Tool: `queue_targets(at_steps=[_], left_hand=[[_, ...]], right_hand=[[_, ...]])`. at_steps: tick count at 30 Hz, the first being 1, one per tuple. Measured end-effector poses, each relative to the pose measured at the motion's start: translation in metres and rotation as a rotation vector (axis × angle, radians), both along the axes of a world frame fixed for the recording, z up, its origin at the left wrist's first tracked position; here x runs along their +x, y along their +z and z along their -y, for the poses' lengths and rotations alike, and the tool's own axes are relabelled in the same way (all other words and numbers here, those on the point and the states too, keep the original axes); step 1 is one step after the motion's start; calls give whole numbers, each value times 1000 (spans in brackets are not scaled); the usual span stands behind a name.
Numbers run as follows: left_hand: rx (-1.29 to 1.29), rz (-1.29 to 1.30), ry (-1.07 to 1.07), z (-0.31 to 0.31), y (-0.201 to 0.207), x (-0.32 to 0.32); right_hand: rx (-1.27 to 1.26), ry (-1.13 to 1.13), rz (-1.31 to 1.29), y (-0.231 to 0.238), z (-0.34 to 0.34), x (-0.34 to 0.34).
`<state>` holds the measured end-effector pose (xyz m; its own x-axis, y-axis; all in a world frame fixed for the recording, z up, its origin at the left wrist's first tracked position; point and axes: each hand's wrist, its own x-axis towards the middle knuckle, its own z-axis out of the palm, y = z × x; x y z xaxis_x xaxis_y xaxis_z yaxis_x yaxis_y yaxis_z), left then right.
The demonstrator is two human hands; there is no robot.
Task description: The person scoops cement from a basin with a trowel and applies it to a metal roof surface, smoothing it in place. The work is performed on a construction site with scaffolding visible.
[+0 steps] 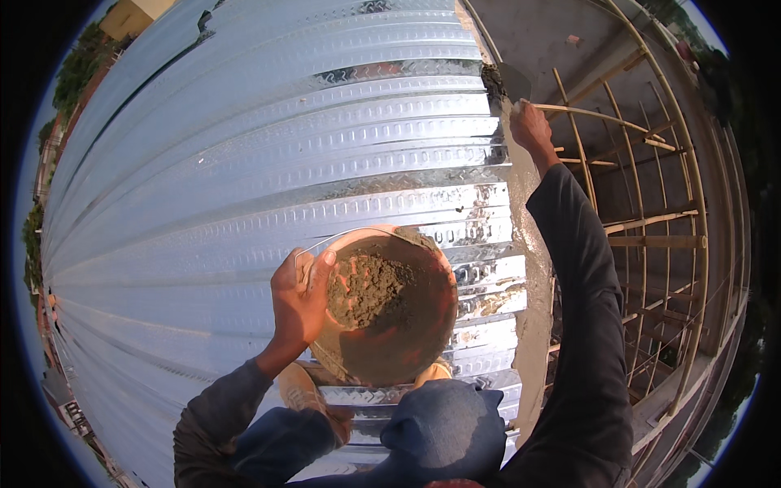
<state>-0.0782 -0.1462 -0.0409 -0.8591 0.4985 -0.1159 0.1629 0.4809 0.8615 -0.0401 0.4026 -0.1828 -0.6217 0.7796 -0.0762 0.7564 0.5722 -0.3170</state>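
My left hand is closed on the rim of an orange bucket, near its thin wire handle. The bucket is tipped toward me above the metal sheets. Wet grey mortar lies in it and smears its inner wall. My right arm reaches far forward, and the right hand is closed round a trowel; the grip itself is hidden by the fingers. The trowel's grey blade is at the far end of a mortar strip along the right edge of the sheets, beside a darker, rough patch.
Ribbed metal decking spreads left and ahead, with my shoes on it. Past its right edge is a drop with bamboo scaffolding and a grey wall. Trees and buildings stand beyond on the left.
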Motion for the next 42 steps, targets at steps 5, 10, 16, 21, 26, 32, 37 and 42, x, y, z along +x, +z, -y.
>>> queue_targets(at_steps=[5, 10, 16, 21, 26, 32, 37, 42], left_hand=[[50, 44, 1, -5, -16, 6], [-102, 15, -14, 18, -36, 8], [-63, 122, -7, 3, -56, 23], [26, 152, 19, 11, -67, 21], [-32, 150, 34, 10, -62, 21], [-86, 54, 0, 10, -61, 20], [-4, 3, -32, 2, -66, 22], [-91, 38, -9, 9, -60, 20]], right_hand=[[79, 171, 98, -10, -44, 34], [55, -6, -52, 2, 4, 3], [-34, 116, -30, -21, -14, 15], [158, 21, -383, -20, -5, 29], [-322, 69, -189, 9, -13, 25], [-410, 29, -207, 4, -14, 29], [-37, 19, -432, -15, -20, 41], [-448, 80, -191, 1, -15, 34]])
